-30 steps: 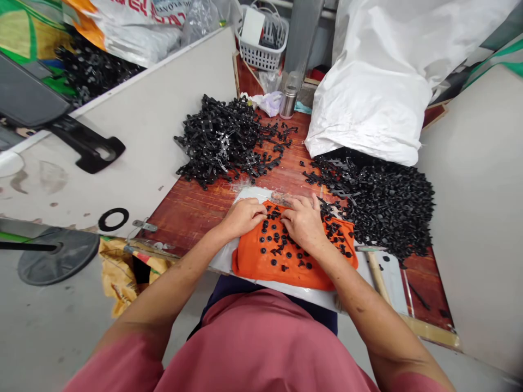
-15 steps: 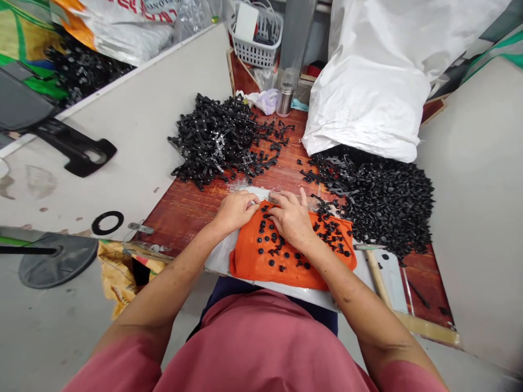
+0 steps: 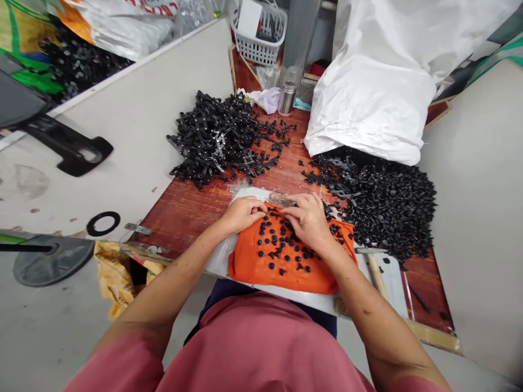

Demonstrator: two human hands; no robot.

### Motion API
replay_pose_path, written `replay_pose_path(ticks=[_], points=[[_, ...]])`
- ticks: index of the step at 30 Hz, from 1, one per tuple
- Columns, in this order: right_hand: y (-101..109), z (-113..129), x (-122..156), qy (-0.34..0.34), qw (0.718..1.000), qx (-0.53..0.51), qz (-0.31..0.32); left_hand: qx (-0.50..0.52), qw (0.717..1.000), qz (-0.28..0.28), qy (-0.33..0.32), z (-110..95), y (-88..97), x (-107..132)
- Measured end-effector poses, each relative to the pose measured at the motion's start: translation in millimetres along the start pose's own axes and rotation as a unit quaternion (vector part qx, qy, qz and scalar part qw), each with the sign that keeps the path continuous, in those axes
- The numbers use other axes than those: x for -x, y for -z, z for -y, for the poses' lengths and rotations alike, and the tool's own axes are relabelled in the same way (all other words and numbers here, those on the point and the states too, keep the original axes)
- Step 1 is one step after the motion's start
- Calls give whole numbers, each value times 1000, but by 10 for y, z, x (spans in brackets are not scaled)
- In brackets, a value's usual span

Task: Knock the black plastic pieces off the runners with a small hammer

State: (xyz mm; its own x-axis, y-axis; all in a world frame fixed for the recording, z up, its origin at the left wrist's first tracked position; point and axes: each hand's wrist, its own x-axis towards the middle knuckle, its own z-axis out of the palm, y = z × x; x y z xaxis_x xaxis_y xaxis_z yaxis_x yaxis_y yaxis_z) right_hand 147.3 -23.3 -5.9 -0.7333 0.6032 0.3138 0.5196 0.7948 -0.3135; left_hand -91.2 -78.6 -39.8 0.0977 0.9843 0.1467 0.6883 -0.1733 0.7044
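Note:
An orange cloth (image 3: 247, 267) lies over a pale board at the table's near edge, strewn with small black round-headed plastic pieces (image 3: 286, 258). My left hand (image 3: 245, 214) is at the cloth's far left corner, thumb and fingertips pinched together; what they hold, if anything, is too small to make out. Over the far middle of the cloth my right hand (image 3: 309, 220) bends down, its thumb and forefinger closed near some black pieces. Whatever lies between those fingertips cannot be made out, and the hand hides part of the cloth.
Black jointed strips (image 3: 212, 139) are heaped at the back left. A larger heap of black pieces (image 3: 392, 207) spreads at right below a white sack (image 3: 368, 109). A wooden-handled tool (image 3: 378, 277) lies right of the cloth. A steel flask (image 3: 287, 97) stands behind, near a white basket (image 3: 261, 46).
My right hand has shifted right, uncovering more black pieces on the cloth. My left hand has moved slightly right along the cloth's far edge, and the view has shifted a little.

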Motion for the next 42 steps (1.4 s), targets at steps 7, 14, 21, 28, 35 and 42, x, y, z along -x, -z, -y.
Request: replay_pose_path(ticks=[7, 14, 21, 28, 35, 42], points=[[-115, 110, -100, -7, 997, 71, 39, -49, 998, -17, -24, -169, 21, -124], [-95, 102, -176, -88, 990, 44, 104, -111, 992, 49, -32, -163, 89, -310], [-6, 52, -161, -122, 989, 49, 71, -121, 988, 97, 12, -125, 19, -453], [185, 108, 111, -42, 998, 31, 30, -156, 988, -9, -4, -249, 127, -129], [175, 70, 289, -82, 995, 41, 47, -103, 981, 79, -144, -173, 161, 299], [53, 218, 176, -31, 993, 72, 83, -177, 964, 105, -168, -178, 157, 256]])
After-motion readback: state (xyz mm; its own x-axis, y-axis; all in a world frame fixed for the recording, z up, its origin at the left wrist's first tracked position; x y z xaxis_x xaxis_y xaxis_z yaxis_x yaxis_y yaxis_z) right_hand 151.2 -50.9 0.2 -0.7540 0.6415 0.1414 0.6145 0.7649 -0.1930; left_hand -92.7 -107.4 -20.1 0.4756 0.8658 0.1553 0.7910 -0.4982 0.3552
